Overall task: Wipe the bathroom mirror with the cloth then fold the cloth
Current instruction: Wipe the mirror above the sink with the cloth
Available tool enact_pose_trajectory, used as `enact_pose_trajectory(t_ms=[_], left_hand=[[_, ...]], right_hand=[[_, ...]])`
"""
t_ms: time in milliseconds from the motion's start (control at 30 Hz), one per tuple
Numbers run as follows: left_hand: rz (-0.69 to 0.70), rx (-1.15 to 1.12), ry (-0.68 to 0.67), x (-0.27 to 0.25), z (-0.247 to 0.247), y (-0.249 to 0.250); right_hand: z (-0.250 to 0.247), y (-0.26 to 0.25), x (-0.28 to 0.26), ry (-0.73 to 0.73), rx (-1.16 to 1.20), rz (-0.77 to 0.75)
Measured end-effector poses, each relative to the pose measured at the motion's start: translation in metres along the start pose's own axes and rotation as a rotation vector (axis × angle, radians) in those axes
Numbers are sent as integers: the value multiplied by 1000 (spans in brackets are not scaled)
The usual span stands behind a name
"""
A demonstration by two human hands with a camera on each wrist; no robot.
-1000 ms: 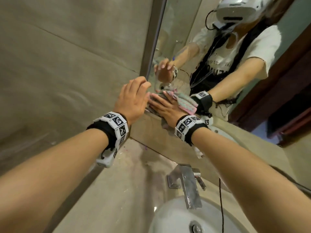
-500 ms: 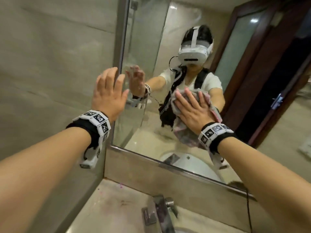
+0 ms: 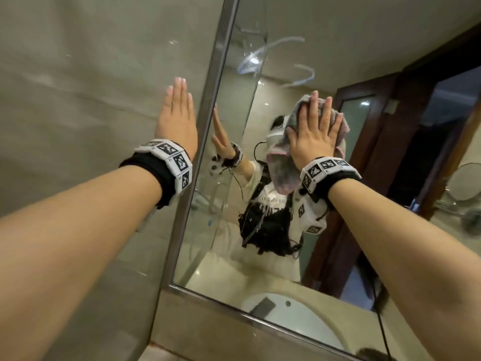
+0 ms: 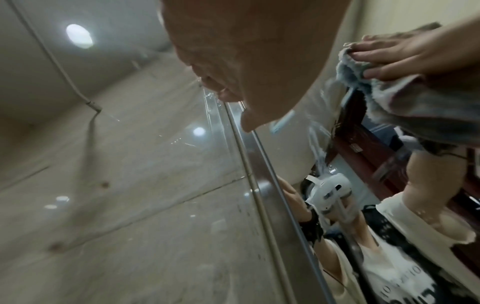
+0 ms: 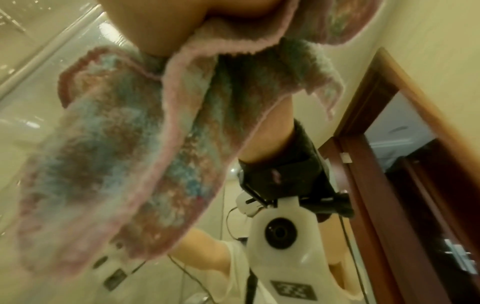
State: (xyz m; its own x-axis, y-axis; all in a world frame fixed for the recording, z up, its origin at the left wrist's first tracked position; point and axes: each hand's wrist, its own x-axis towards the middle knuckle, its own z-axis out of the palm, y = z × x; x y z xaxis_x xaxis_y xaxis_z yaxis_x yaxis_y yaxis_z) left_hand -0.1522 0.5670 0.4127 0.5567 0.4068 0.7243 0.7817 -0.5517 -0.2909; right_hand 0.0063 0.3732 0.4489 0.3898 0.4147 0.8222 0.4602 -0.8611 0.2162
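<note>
The bathroom mirror (image 3: 325,48) has a metal frame and fills the right of the head view. My right hand (image 3: 315,134) lies flat with spread fingers on a fluffy pink and blue-grey cloth (image 3: 283,168), pressing it against the glass. The cloth hangs below the palm; it shows close up in the right wrist view (image 5: 116,154) and in the left wrist view (image 4: 405,102). My left hand (image 3: 177,118) is flat with straight fingers on the tiled wall (image 3: 91,100), just left of the mirror frame (image 3: 205,126). It holds nothing.
Blue-white streaks (image 3: 302,76) mark the glass above the cloth. The mirror reflects a white basin (image 3: 294,316), a dark wooden door frame (image 3: 390,152) and a person in a headset. A tiled ledge runs under the mirror's lower frame (image 3: 260,319).
My right hand has slid the cloth up the mirror from near the bottom edge. My left hand has moved up the wall and flattened. The head view has tilted upward.
</note>
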Motion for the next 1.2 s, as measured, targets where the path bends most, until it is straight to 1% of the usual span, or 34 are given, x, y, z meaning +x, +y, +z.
enact_pose_trajectory(t_ms=[100,233,300,400,433,467,567,667,767,867,1000,1100,1200], left_hand=[[-25,27,-58,2,-5,5],[-34,94,-96,6,-11,9],[-32,125,-85,3,-12,8],[-17,184,-26,0,-14,2],[-23,196,-34,0,-13,0],[-38,201,-52,1,-2,-10],[-16,174,-52,1,-4,-4],[-14,157,-84,0,-6,5],[-27,172,-99,1,-4,6],[-16,180,-88,1,-3,5],[19,116,-32,0,-2,0],[27,21,33,0,-1,-4],[-3,-90,91,-1,-2,-9]], right_hand=[[-12,-2,24,25,14,47],[-32,5,68,17,-6,72],[-40,3,84,12,-6,80],[-51,-6,99,12,-6,96],[-53,-9,103,8,-1,85],[-52,-27,113,1,-8,45],[-56,-21,116,-11,-38,27],[-54,-13,113,-27,-80,8],[-56,-20,117,-3,-88,-21],[-56,-29,120,-13,-108,-76],[-44,-56,112,-29,-161,-250],[-34,-73,101,-43,-161,-298],[-30,-77,95,-61,-169,-336]])
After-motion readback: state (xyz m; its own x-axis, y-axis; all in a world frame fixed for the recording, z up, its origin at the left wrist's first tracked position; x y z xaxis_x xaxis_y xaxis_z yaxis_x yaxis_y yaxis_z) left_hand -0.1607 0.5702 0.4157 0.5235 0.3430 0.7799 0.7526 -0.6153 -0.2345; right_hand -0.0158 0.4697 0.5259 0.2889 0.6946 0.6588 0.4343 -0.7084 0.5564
